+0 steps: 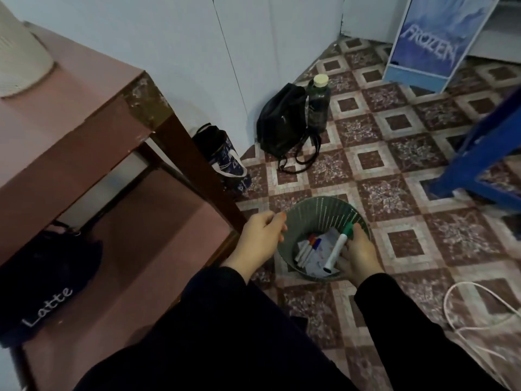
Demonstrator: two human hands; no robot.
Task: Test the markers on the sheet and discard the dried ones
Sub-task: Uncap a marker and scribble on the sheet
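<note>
The right hand [359, 255] holds a white marker [337, 252] over the open mouth of a green bin [318, 210] on the tiled floor [394, 153]. Its fingers [355, 235] curl round the upper half of the barrel, just below the green cap, which points away from the person. The bare lower end sticks out free toward the near rim. The marker hangs tilted, above the bin's contents and not touching them.

Inside the bin lie several more markers [307, 246] with red and blue caps, on crumpled paper [324, 249].

The left hand [265, 232] is at the bin's left rim with its fingers [275, 221] curled. Whether they grip the rim cannot be told.

A brown surface [84, 108] stands to the left, with a dark bag [42, 292] on its lower shelf. A black backpack [282, 119] and a bottle [318, 103] stand by the wall
</note>
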